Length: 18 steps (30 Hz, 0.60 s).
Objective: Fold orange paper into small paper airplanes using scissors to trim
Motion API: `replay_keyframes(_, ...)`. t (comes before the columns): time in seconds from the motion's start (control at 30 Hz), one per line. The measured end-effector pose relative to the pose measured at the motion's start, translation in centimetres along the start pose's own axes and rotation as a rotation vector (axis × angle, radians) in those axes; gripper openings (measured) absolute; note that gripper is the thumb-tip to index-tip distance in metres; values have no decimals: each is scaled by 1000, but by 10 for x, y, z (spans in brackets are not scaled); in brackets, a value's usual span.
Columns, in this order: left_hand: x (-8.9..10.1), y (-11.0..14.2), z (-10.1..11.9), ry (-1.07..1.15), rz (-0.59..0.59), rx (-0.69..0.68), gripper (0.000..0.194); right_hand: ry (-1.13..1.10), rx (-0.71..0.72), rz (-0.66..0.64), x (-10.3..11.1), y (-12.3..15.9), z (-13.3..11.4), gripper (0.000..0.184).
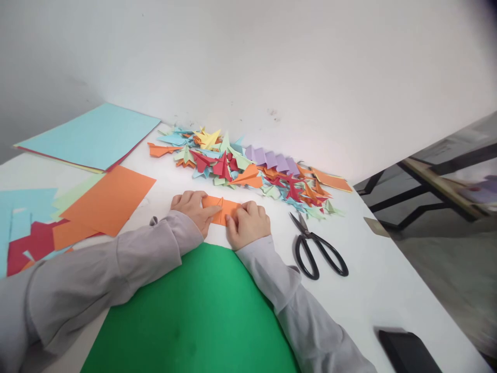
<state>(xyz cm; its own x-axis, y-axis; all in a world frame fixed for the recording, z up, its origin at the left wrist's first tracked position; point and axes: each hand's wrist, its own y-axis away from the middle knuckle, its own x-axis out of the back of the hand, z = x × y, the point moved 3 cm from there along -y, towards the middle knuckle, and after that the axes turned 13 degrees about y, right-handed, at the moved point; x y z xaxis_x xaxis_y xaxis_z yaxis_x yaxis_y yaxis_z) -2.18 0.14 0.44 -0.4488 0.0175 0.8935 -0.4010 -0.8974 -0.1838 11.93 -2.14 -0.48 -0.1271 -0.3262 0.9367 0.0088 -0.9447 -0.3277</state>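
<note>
A small piece of orange paper (218,202) with crease lines lies on the white table between my two hands. At its left side, my left hand (197,211) grips the edge with curled fingers, and one finger reaches across to press near the middle crease. My right hand (250,224) is closed on the right end, thumb at the lower edge and fingers bent over the top. Both hands cover parts of the paper. A green sheet (194,311) spreads below my wrists. To the right of my right hand, scissors (308,234) with black handles lie with blades slightly apart.
Folded paper pieces (248,176) in many colours are heaped along the wall. Blue sheets (93,134) are stacked at the back left, with an orange sheet (111,199) and red scraps (39,241) nearer. A black flat object (407,352) lies at the front right, near the table's edge.
</note>
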Motion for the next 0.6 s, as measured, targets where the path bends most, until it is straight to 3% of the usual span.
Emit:
replay_keyframes(0.33, 2, 0, -1, -38, -47, 10, 30, -39, -39, -37, 1, 0, -1, 20)
replay_keyframes(0.6, 0, 0, -4, -17, 13, -69, 29, -91, 9, -14, 3, 2, -1, 22)
